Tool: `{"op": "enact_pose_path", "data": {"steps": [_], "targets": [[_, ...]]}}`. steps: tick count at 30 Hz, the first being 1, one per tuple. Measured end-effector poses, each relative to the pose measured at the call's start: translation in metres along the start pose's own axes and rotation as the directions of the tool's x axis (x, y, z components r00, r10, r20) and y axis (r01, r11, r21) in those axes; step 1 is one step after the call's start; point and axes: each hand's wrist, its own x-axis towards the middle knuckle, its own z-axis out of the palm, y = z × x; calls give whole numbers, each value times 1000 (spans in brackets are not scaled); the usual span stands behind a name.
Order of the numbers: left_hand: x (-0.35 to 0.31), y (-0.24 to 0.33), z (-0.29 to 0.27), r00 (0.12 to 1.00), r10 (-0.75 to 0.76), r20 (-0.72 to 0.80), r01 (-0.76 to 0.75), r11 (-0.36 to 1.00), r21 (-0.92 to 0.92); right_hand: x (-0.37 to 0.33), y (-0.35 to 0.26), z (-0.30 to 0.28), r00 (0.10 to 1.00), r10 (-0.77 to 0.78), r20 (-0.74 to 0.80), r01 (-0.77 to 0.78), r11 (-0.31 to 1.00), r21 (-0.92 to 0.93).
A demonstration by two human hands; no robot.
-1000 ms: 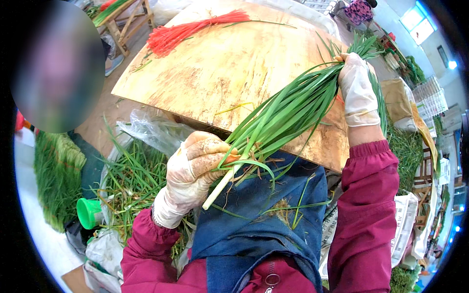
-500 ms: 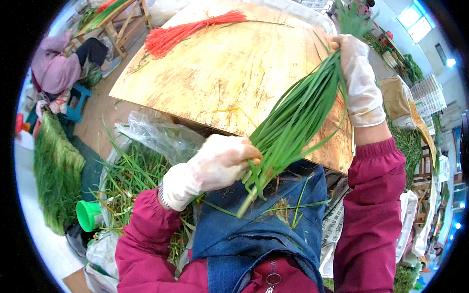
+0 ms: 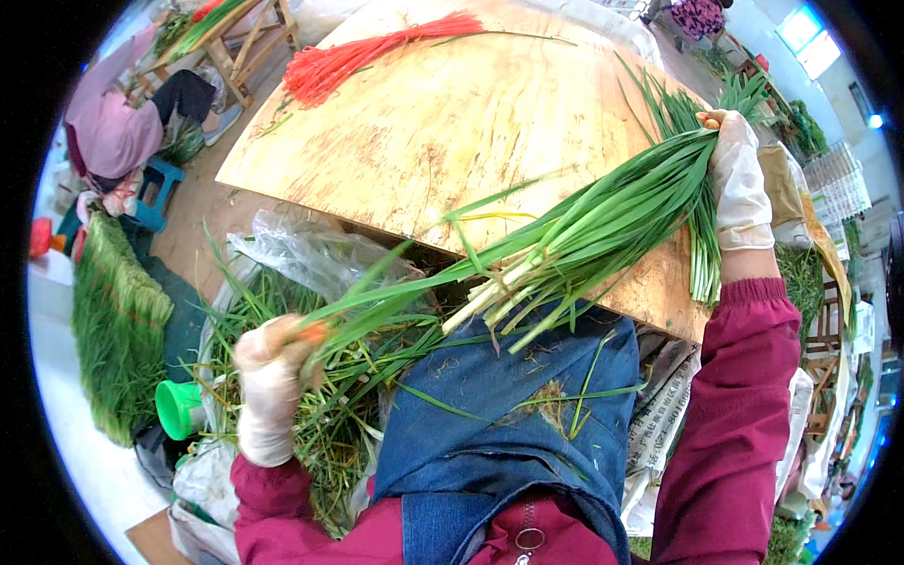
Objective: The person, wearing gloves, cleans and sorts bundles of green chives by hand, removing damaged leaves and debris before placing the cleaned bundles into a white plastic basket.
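- Head view, room: indoor work area, bright window (image 3: 817, 55) at 2 o'clock, seated co-worker (image 3: 118, 137) at 10 near a blue stool (image 3: 158, 193), pile of greens (image 3: 113, 330) at 9.
- Bench (image 3: 405, 179): wood top at 12 o'clock, dark-stained, near edge just ahead of the blue apron (image 3: 508, 405).
- Leaf litter (image 3: 334, 457): heaped around 7-8 o'clock, clear plastic film (image 3: 320, 247) on its 12 o'clock side.
- Leaf bundle (image 3: 603, 226): runs from centre out to 2 o'clock, over the bench's near edge; can't tell if it rests on it. Pale stem ends point to 8.
- Step in hand, my read: drawing loose leaves off the bundle's stem end. Next move calls for a firm hold at the leaf end and a clean pull toward 8, not dragging good stalks along.
- Red strips (image 3: 325, 75): bunched on bench at 11.
- Right hand (image 3: 739, 179): 2 o'clock, gloved, closed around the bundle's leafy part.
- Left hand (image 3: 268, 367): 8 o'clock, gloved, blurred, looks to be pinching loose leaves (image 3: 377, 303) that stretch back to the bundle.
- Green cup (image 3: 179, 410): 8 o'clock, beside the litter.
- Yellow strip (image 3: 499, 216): on bench, behind the bundle.
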Motion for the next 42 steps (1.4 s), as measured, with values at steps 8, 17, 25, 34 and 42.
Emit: {"op": "enact_pose_path", "data": {"steps": [8,17,25,34,42], "targets": [[-66,-38,-139,956,119,-268,-180,959,-217,14,1,1,999,9,45,-10,1000,13],[-82,-52,-96,931,-9,-365,-117,939,-322,3,12,-18,914,-172,367,270,933,-236],[-49,-13,10,975,-179,-130,98,876,-473,-50,-42,25,685,-668,293,623,326,-711],[-59,-13,69,991,-88,-103,39,913,-406,-317,36,-14,70,543,837,-57,840,-540],[-66,-26,58,929,330,-166,-331,943,18,-329,43,-18,217,589,778,-603,708,-368]]}}
